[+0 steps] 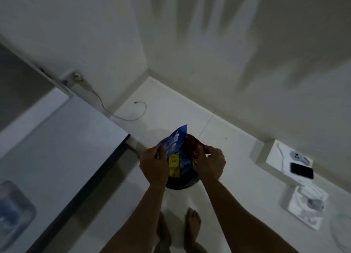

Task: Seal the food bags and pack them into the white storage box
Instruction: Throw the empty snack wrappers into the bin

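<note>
I stand over a white tiled floor and hold a dark plastic bag (182, 182) in front of me at waist height. My left hand (154, 165) grips its left rim and my right hand (209, 163) grips its right rim, holding the mouth apart. Food packets stick out of it: a blue packet (175, 141) pointing up, a yellow one (174, 166) below it and a dark red one (192, 143) by my right fingers. No white storage box is in view.
A white table top (57, 138) with a dark edge fills the left, a clear water bottle (13, 207) on it. A cable (133, 116) trails on the floor by the wall corner. At right lie a white box with a black phone (302, 170) and another white pack (308, 205). My bare feet (192, 222) are below.
</note>
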A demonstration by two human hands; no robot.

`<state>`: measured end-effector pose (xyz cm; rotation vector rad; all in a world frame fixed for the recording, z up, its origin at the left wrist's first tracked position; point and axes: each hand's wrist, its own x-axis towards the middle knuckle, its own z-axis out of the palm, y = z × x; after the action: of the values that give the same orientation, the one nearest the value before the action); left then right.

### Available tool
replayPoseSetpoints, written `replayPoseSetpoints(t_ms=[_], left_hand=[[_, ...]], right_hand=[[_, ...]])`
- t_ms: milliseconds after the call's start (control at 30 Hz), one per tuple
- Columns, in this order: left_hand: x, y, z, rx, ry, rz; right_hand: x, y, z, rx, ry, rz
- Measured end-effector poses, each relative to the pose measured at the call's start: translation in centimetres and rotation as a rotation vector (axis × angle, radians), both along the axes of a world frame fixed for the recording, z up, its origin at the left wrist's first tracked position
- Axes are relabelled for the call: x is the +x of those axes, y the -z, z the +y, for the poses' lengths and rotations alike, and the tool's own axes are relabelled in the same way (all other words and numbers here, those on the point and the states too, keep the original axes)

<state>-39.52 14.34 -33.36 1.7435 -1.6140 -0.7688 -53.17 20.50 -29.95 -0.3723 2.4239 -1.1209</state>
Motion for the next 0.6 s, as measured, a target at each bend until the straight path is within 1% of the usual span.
replayPoseSetpoints(t_ms=[233, 333, 400, 467, 600], left_hand=[[-0.3, 6.6, -0.4, 0.134, -0.036, 0.041], [-0.3, 7.7, -0.7, 0.196, -0.052, 0.067], [-0.1, 7.8, -0.9, 0.254, -0.06, 0.059], [0.3, 7.5, -0.7, 0.283, -0.056, 0.052], [1.0, 4.1, -0.3, 0.287, -0.058, 0.066]], right_hand=[[1.1, 6.0, -0.8, 0.016, -0.019, -0.032], [1.3, 7.9, -1.3, 0.048, -0.057, -0.053], [1.5, 8.9, -1.4, 0.115, -0.094, -0.08], [1.6, 8.7, -1.4, 0.146, -0.105, -0.104], [1.4, 5.5, -1.3, 0.122, -0.135, -0.131]])
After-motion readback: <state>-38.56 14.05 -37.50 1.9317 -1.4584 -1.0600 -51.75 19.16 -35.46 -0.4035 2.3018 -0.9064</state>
